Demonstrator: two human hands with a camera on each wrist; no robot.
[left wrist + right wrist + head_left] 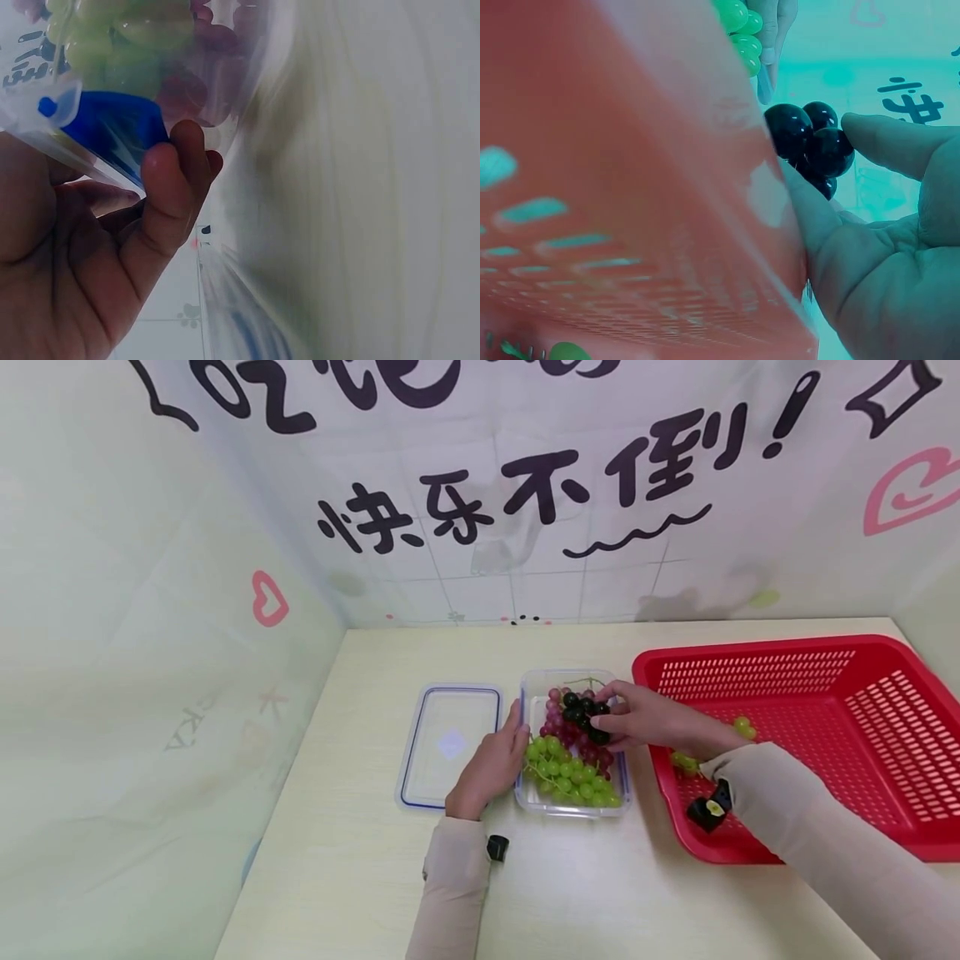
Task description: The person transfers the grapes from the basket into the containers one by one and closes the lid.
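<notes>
My right hand (633,717) holds a bunch of black grapes (583,714) between thumb and fingers, over the clear plastic food container (573,812). In the right wrist view, the thumb presses the side of the shiny black grapes (831,152). Under them in the container lie red grapes (555,720), with a bunch of green grapes (570,772) at the near end. My left hand (491,768) rests along the container's left side, fingers mostly straight. The left wrist view has its fingertips (166,169) against the wall beside a blue-edged clip (112,127).
A clear lid with a blue seal (442,777) lies flat on the table (352,843), left of the container. To the right stands a red perforated basket (810,718) with some green grapes (684,763) in it. A printed cloth (465,585) hangs behind the table.
</notes>
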